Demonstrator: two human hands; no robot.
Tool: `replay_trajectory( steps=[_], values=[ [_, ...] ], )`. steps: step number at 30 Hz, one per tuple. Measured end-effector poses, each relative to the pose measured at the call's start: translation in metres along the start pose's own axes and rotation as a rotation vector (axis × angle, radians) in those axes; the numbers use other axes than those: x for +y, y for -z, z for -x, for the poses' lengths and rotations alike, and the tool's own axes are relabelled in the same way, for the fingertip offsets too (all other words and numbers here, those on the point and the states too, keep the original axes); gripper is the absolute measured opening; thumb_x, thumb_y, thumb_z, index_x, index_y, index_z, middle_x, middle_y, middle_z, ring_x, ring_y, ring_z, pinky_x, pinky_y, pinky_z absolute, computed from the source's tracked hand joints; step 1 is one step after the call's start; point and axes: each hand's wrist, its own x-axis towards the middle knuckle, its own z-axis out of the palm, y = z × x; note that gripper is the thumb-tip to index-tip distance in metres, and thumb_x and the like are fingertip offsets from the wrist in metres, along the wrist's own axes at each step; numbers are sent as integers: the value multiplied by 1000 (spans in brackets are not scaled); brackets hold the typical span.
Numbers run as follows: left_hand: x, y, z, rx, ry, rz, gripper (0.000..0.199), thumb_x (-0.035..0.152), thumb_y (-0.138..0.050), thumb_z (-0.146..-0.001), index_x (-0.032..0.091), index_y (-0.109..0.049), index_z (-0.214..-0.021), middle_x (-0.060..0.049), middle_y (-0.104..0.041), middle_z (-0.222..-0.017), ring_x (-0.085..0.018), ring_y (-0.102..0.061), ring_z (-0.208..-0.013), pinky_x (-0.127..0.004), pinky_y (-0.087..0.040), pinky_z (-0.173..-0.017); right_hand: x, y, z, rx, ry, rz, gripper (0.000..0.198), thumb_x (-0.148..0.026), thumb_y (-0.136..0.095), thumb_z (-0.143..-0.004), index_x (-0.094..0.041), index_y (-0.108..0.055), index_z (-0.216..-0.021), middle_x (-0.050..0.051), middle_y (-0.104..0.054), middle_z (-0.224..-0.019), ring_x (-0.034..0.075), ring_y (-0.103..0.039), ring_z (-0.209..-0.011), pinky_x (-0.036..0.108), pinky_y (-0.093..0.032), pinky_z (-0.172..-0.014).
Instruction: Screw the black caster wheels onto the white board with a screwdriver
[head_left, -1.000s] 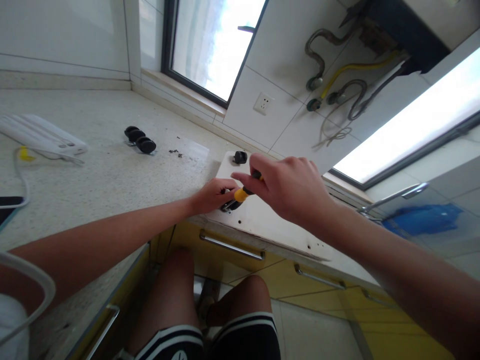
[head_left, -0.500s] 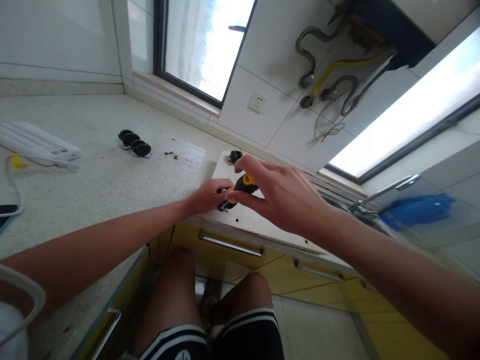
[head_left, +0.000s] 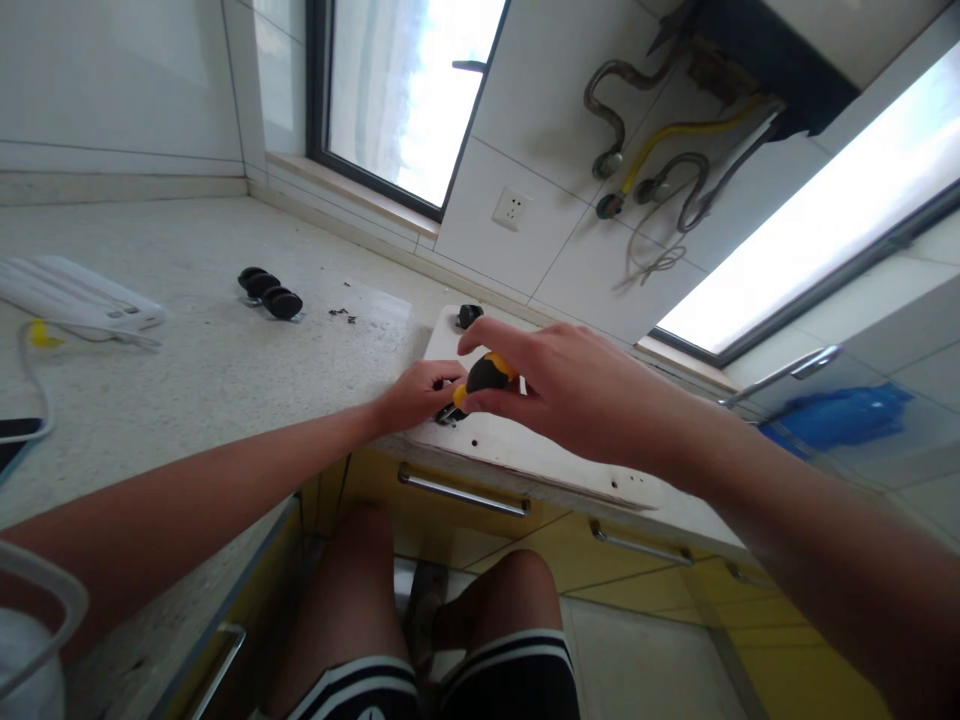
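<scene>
My right hand [head_left: 551, 385] is closed round the black and yellow handle of a screwdriver [head_left: 487, 374], which points down at the near left corner of a white board [head_left: 540, 448]. At that corner a caster [head_left: 450, 413] sits partly hidden under my left hand [head_left: 420, 395], whose fingers are closed on it. Its metal plate shows just below the screwdriver's yellow collar. Another black caster [head_left: 469, 316] stands at the board's far left corner. Small holes show along the board's near edge.
Several loose screws [head_left: 343, 315] and a group of black casters [head_left: 270, 292] lie on the speckled counter [head_left: 187, 370]. A white power strip [head_left: 82, 290] with a cable is at far left. A faucet [head_left: 814, 362] and blue bag [head_left: 840, 418] are at right; drawer handles [head_left: 465, 492] jut out below.
My right hand has turned the screwdriver a little, and its handle now tilts differently, with more of the grip showing. My left hand stays on the caster. The view has shifted slightly.
</scene>
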Motion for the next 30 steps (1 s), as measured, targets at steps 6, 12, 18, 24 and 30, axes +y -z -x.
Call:
replay_trajectory(
  steps=[6,12,18,24,30],
  values=[
    [-2,0,1,7,-17,18,51,59,-64,-99,20,-57,-67,-1,-61,-71,-16,-56,-71,-28,-43,-63,-11,-4,7,34,-151,81,50,-75,-52,-107,-27,-63,-117,1,-70,-78,17,-47,-63,32,-23,-63],
    [1,1,1,8,-24,-4,46,56,-60,-103,18,-70,-80,-3,-72,-81,-18,-64,-76,-29,-49,-70,-11,-24,14,140,-201,-23,57,-80,-49,-105,-24,-64,-106,-1,-65,-71,13,-40,-58,32,-22,-61],
    [7,0,4,-12,4,-19,46,53,-56,-109,18,-83,-97,-8,-83,-98,-20,-74,-89,-31,-56,-82,19,-26,52,483,-287,-343,49,-67,-68,-100,-21,-67,-84,-4,-59,-59,9,-45,-53,28,-31,-58],
    [-1,16,-5,45,89,-223,52,57,-50,-111,19,-74,-140,-12,-84,-119,-22,-78,-104,-30,-60,-83,-4,-156,145,706,-787,-1157,51,-69,-78,-91,-20,-69,-81,-6,-48,-53,9,-39,-46,25,-26,-47],
    [-37,91,-7,194,330,-806,43,38,-48,-105,13,-82,-107,-25,-77,-129,-43,-64,-131,-60,-46,-117,-63,-309,218,718,-1240,-1554,72,-88,-83,-70,-21,-59,-72,-8,-37,-50,5,-28,-41,20,-19,-44]
  ],
)
